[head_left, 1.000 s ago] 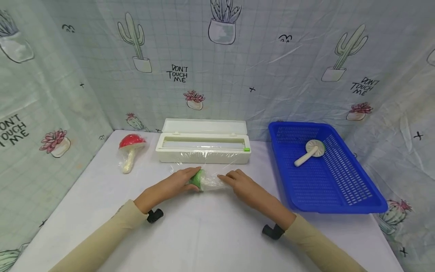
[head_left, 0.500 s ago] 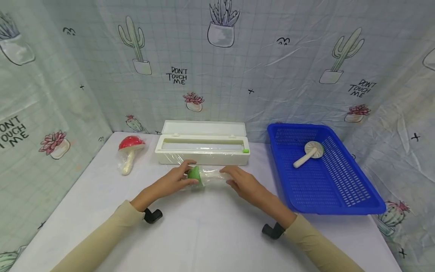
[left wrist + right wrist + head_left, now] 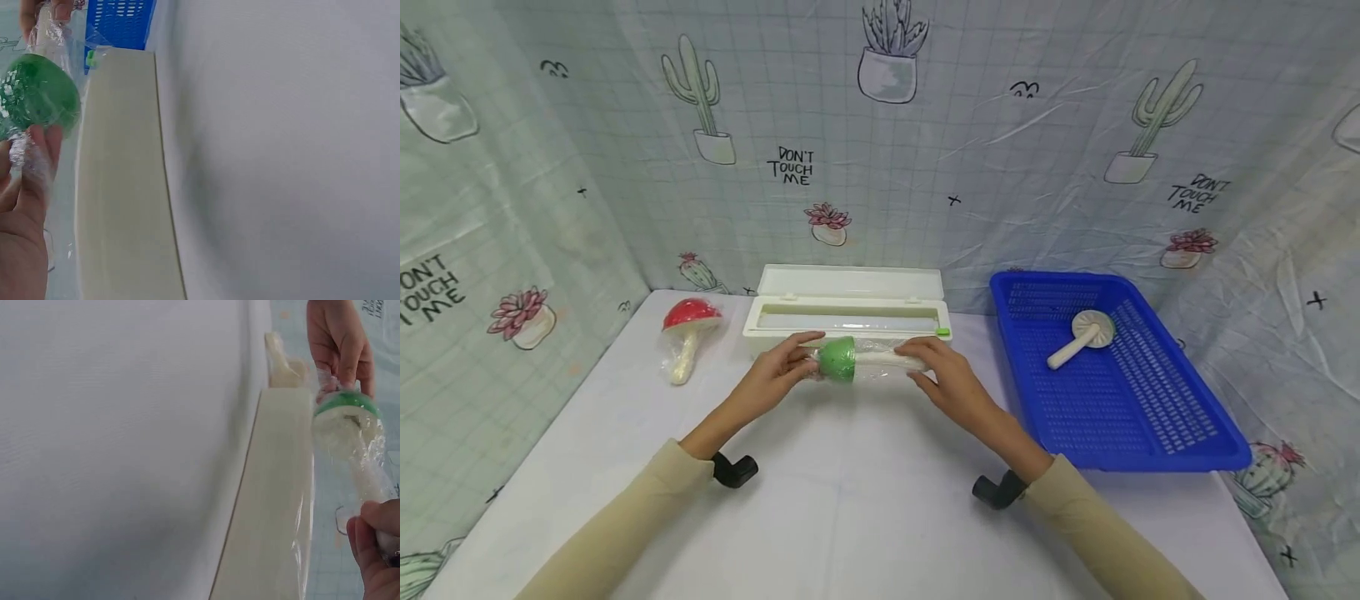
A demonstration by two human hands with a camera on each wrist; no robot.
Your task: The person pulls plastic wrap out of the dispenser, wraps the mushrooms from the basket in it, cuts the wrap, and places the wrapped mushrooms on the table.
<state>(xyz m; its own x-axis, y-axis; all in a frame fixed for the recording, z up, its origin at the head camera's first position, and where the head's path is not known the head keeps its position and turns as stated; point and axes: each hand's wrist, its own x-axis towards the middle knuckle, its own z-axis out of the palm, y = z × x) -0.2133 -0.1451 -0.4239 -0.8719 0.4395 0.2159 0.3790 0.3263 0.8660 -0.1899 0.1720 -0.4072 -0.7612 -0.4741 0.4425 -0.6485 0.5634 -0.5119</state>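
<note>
A toy mushroom with a green cap (image 3: 837, 359) and a pale stem lies sideways between the hands, wrapped in clear cling film (image 3: 53, 37). At the cap end, my left hand (image 3: 773, 368) pinches the film, which is bunched into a twist (image 3: 25, 153). My right hand (image 3: 950, 377) grips the stem end, thumb and fingers around the wrapped stem (image 3: 370, 481). In both wrist views the mushroom is raised above the table. Just behind it is the white film dispenser (image 3: 760, 340), its lid (image 3: 850, 282) standing up.
Left of the dispenser lies a red-capped toy mushroom (image 3: 691, 315) wrapped in film. A blue plastic basket (image 3: 1138, 460) stands at the right, holding one unwrapped mushroom (image 3: 1078, 342). A printed curtain (image 3: 880, 183) hangs behind the white table (image 3: 842, 517).
The film stretching to the dispenser no longer shows. The mushroom has risen and moved toward the dispenser. My left hand has shifted from the cap to the film at its end.
</note>
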